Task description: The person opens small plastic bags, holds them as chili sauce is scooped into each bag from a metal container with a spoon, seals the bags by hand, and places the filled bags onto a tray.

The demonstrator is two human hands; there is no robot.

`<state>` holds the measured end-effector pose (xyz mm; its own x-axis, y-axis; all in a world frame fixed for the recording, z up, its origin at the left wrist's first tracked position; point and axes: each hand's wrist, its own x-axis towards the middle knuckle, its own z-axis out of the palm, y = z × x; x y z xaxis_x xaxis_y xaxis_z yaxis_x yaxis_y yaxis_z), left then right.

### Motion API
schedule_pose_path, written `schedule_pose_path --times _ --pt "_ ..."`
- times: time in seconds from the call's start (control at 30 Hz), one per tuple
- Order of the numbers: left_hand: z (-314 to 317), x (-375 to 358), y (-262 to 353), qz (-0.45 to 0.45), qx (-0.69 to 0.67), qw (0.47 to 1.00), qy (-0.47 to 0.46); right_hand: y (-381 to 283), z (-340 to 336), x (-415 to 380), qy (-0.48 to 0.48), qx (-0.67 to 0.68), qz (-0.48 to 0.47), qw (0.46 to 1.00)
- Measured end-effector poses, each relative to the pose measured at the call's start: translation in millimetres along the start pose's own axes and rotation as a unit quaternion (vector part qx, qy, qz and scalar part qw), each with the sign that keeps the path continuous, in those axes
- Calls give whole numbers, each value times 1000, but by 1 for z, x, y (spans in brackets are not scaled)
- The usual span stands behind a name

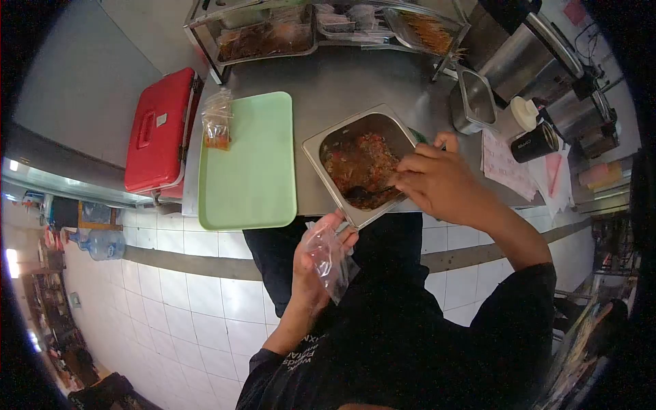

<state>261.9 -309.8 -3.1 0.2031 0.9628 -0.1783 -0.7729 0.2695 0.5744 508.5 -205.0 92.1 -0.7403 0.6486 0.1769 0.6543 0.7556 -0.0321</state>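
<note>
A deep steel pan (316,158) of chunky red-brown sauce (365,160) stands at the counter's front edge, turned at an angle. My right hand (441,179) is closed over its right side, gripping a spoon (357,193) whose dark bowl dips into the sauce near the front. Just below the pan's front corner, my left hand (318,256) holds a clear plastic bag (329,263), its fingers wrapped round it. Left of the pan lies a pale green tray (256,171), with a filled, tied plastic bag (217,130) of orange-red sauce at its upper left.
A red cooler box (158,133) sits left of the tray. Behind, a steel rack (321,51) carries food trays. To the right are an empty steel pan (473,102), a white-lidded bottle (523,113), a black tumbler (535,143) and written paper sheets (506,164).
</note>
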Motion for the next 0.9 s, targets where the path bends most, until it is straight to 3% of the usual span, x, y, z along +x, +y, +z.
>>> schedule_pose_path --times 0.2,0.4,0.6,0.73,0.83,0.9 --pt "3 7 8 25 36 998 34 17 1 0 -83 179 136 971" --pt "-8 13 18 28 17 999 13 18 17 -9 -27 303 218 927" --pt "-12 13 28 81 185 974 101 17 15 -17 2 323 283 903" --pt "-25 8 28 152 192 965 91 1 24 -28 38 172 156 972" --pt "-26 5 28 116 209 966 95 -8 32 -33 108 -6 14 994" --pt "-17 5 26 94 183 974 99 -14 25 -37 122 -65 -14 990"
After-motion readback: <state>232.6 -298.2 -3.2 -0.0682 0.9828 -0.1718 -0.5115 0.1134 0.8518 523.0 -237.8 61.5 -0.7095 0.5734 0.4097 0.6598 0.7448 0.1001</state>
